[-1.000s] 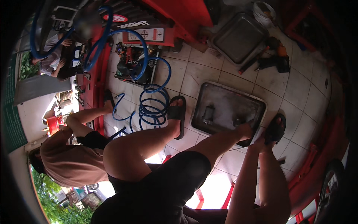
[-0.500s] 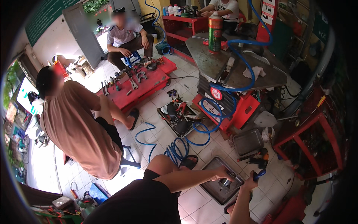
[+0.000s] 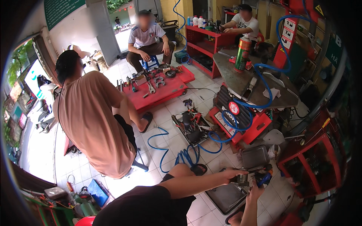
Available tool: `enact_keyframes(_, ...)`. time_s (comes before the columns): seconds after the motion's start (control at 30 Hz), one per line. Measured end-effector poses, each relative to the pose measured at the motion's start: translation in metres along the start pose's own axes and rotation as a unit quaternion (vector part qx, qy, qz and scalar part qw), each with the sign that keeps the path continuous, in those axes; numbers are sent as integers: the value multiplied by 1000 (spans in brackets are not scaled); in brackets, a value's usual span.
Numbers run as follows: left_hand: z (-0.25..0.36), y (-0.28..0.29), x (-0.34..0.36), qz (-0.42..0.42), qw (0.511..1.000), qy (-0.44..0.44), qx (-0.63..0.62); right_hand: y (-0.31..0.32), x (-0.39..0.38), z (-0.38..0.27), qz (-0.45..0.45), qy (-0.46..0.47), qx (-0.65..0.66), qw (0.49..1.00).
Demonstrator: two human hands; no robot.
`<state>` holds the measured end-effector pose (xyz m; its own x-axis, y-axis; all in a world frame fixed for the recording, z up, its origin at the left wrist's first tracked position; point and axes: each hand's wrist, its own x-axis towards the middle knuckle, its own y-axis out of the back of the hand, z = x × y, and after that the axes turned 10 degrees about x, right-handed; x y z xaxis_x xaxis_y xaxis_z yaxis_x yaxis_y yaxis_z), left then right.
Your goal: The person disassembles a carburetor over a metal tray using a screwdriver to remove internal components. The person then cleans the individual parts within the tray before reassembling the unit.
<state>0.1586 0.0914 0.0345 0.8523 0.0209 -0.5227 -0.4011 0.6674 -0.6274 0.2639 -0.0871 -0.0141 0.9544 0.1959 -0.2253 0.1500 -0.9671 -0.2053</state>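
A small grey metal part [image 3: 241, 179] is held above the near end of the dark metal drip tray [image 3: 226, 196] on the tiled floor. The left hand [image 3: 234, 174] has its fingers curled around the part from the side. The right hand [image 3: 255, 185] meets the part from below the tray's right edge; its finger spread cannot be told. A second, smaller tray [image 3: 255, 156] lies just beyond the drip tray. A coiled blue air hose [image 3: 188, 152] lies left of the drip tray. Farther beyond the tray stands a red low tool table [image 3: 162, 89], and a person in a tan shirt [image 3: 94, 124] sits well left of the tray
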Motion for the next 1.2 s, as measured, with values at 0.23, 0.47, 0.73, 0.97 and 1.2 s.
enact_keyframes(0.23, 15, 20, 16, 57, 997, 28, -40, -18, 3, -10, -8, 5, -112, 994)
enact_keyframes(0.47, 32, 20, 22, 55, 993, 19, -106, -6, 15, -10, -56, 25, -131, 989)
enact_keyframes(0.73, 34, 12, 25, 19, 995, 20, -94, -6, 22, -7, -48, -10, -131, 990)
enact_keyframes(0.97, 42, 10, 18, 67, 990, 7, -126, -7, 20, -4, -82, 17, -117, 990)
enact_keyframes(1.2, 44, 12, 24, 8, 983, -70, -167, -24, 10, -26, -88, 11, -85, 992)
